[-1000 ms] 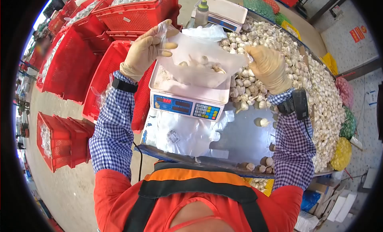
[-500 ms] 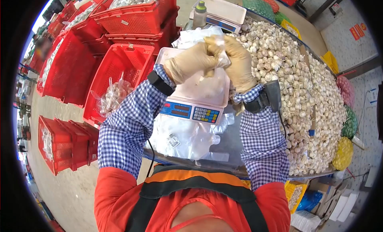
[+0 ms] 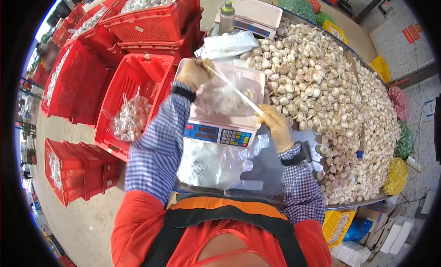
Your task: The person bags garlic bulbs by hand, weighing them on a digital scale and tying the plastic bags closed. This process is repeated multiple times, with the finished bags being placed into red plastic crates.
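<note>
A clear plastic bag (image 3: 220, 94) lies over the pan of the weighing scale (image 3: 255, 124), with pale bulbs showing through its film. Its mouth is pulled into a tight white line between my gloved hands. My left hand (image 3: 195, 74) grips one end above the pan's upper left corner, fingers closed. At the lower right end, my right hand (image 3: 276, 124) pinches the other corner beside the garlic heap (image 3: 317, 78). In front of the scale lies a stack of flat clear bags (image 3: 206, 163).
On the left, a red crate (image 3: 158, 85) holds filled bags (image 3: 132, 117), with more stacked crates (image 3: 142, 28) behind. White plastic film (image 3: 227, 44), a bottle (image 3: 227, 19) and a second scale (image 3: 255, 12) are at the table's far side.
My hands were together above the pan's far right side. They have moved apart, left hand leftward and right hand down toward me, stretching the bag's mouth between them.
</note>
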Available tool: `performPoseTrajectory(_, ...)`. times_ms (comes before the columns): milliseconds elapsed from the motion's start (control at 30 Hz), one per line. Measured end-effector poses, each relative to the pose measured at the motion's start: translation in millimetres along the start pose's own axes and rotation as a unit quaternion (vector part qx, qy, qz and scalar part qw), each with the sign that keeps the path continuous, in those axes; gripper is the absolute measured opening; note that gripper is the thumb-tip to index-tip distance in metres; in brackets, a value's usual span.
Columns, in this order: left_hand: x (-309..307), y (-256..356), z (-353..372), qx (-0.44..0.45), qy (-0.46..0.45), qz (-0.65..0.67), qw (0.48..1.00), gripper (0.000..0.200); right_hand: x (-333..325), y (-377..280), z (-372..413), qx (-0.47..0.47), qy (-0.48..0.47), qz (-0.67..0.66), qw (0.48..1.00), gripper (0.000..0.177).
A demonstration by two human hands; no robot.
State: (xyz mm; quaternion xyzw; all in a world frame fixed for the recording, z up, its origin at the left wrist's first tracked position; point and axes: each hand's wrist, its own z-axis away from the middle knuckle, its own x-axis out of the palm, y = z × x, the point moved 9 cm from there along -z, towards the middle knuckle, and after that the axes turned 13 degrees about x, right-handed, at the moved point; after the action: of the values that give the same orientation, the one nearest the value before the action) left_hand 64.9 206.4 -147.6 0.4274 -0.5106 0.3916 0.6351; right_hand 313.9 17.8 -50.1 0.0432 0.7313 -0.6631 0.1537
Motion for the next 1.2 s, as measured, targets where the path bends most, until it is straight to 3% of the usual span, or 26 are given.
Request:
performPoseTrajectory(33, 2.1, -15.8, 14.1, -0.054, -0.136, 0.017, 0.989, 0.019, 7.5, -0.5, 6.1, -0.001, 0.004, -0.002, 1.000, 0.011)
performPoseTrajectory(67, -9.0, -13.5, 39.3, 0.115, 0.217, -0.006, 0.969, 0.023, 3.7, 13.7, 10.6, 0.091, 0.100, 0.001, 0.991, 0.011)
performPoseTrajectory(100, -26.2, -16.9, 36.1, 0.113, 0.219, -0.004, 0.969, 0.023, -1.8, 27.4, 19.1, 0.182, 0.192, 0.007, 0.964, 0.012)
performPoseTrajectory(133, -30.1, 6.4, 35.0, 0.215, 0.145, -0.325, 0.909, 0.025, 7.1, 25.1, 17.9, 0.184, 0.192, 0.008, 0.964, 0.012)
performPoseTrajectory(167, -12.8, 17.8, 35.9, 0.292, 0.053, -0.607, 0.737, 0.028, 15.7, 35.4, 15.7, 0.209, 0.203, -0.254, 0.922, 0.016)
performPoseTrajectory(233, 29.0, 15.4, 53.4, 0.302, 0.002, -0.586, 0.752, 0.032, 49.1, 42.8, 5.3, 0.213, 0.181, -0.712, 0.644, 0.028)
performPoseTrajectory(300, 72.0, -11.8, 61.4, 0.160, -0.114, -0.165, 0.967, 0.031, 32.4, 29.8, 2.3, 0.247, 0.228, -0.671, 0.661, 0.026)
performPoseTrajectory(333, 88.5, -15.4, 68.3, 0.127, -0.139, -0.190, 0.963, 0.032, 19.9, 10.7, -11.8, 0.233, 0.111, -0.467, 0.846, 0.024)
performPoseTrajectory(367, 90.1, -13.4, 67.1, 0.129, -0.137, -0.188, 0.964, 0.032, 28.6, -6.6, -17.8, 0.200, -0.019, -0.219, 0.955, 0.022)
performPoseTrajectory(433, 65.1, 13.7, 59.6, 0.215, 0.066, -0.179, 0.958, 0.029, 45.6, -4.0, -14.8, 0.219, -0.080, -0.197, 0.952, 0.025)
performPoseTrajectory(567, -11.1, -4.3, 34.4, 0.245, 0.196, 0.068, 0.947, 0.027, 38.5, 2.8, -8.0, 0.030, 0.101, -0.118, 0.987, 0.033)
performPoseTrajectory(600, -4.3, -10.1, 27.8, 0.238, 0.149, 0.107, 0.954, 0.033, 44.5, 27.7, -3.4, 0.113, 0.085, -0.430, 0.892, 0.024)
performPoseTrajectory(633, -7.1, -11.4, 27.1, 0.241, 0.148, 0.110, 0.953, 0.033, 62.9, 49.6, 0.7, 0.188, 0.059, -0.692, 0.695, 0.016)
performPoseTrajectory(667, 27.4, -16.0, 41.6, 0.245, 0.085, 0.063, 0.964, 0.035, 59.0, 52.1, -9.8, 0.081, -0.009, -0.722, 0.687, 0.019)
performPoseTrajectory(767, 95.1, -24.4, 78.9, 0.190, -0.057, -0.081, 0.977, 0.038, 29.8, -23.9, -28.1, 0.099, 0.009, -0.642, 0.760, 0.032)
performPoseTrajectory(800, 130.2, -43.2, 100.7, 0.124, -0.138, -0.325, 0.927, 0.037, 28.3, -39.0, -32.8, 0.100, 0.014, -0.644, 0.759, 0.032)
performPoseTrajectory(833, 145.5, -63.9, 116.8, 0.052, -0.213, -0.544, 0.810, 0.036, 34.7, -66.0, -41.0, 0.081, -0.020, -0.435, 0.897, 0.034)
performPoseTrajectory(867, 137.0, -86.6, 126.7, -0.066, -0.245, -0.583, 0.772, 0.033, 45.8, -84.6, -46.3, 0.057, -0.055, -0.198, 0.977, 0.037)
performPoseTrajectory(900, 136.2, -92.3, 124.0, -0.067, -0.244, -0.583, 0.772, 0.033, 45.5, -89.6, -49.7, 0.058, -0.055, -0.198, 0.977, 0.037)
performPoseTrajectory(967, 176.0, -104.9, 137.1, 0.186, -0.450, -0.732, 0.477, 0.026, 60.4, -116.7, -47.0, -0.081, -0.049, 0.127, 0.987, 0.033)
performPoseTrajectory(1000, 168.3, -94.7, 128.1, 0.063, -0.307, -0.721, 0.618, 0.011, 57.5, -90.6, -57.6, 0.031, -0.040, -0.127, 0.991, 0.029)
performPoseTrajectory(1033, 183.5, -88.0, 131.7, 0.065, -0.306, -0.721, 0.619, 0.011, 48.4, -76.6, -61.4, 0.030, -0.042, -0.126, 0.991, 0.029)
performPoseTrajectory(1067, 187.5, -74.1, 128.9, 0.011, -0.208, -0.482, 0.851, 0.006, 30.0, -53.7, -66.4, 0.074, -0.069, -0.264, 0.959, 0.025)
performPoseTrajectory(1100, 181.7, -66.8, 127.0, -0.048, -0.084, -0.183, 0.978, 0.003, 22.6, -39.0, -67.4, 0.118, -0.094, -0.398, 0.905, 0.023)
performPoseTrajectory(1167, 156.6, -60.0, 103.8, -0.020, -0.214, -0.092, 0.972, 0.013, 40.0, -37.8, -41.0, 0.223, -0.042, -0.411, 0.883, 0.020)
performPoseTrajectory(1200, 180.8, -50.2, 114.7, 0.158, -0.252, -0.453, 0.841, 0.015, 51.8, -27.4, -33.0, 0.237, -0.073, -0.320, 0.915, 0.021)
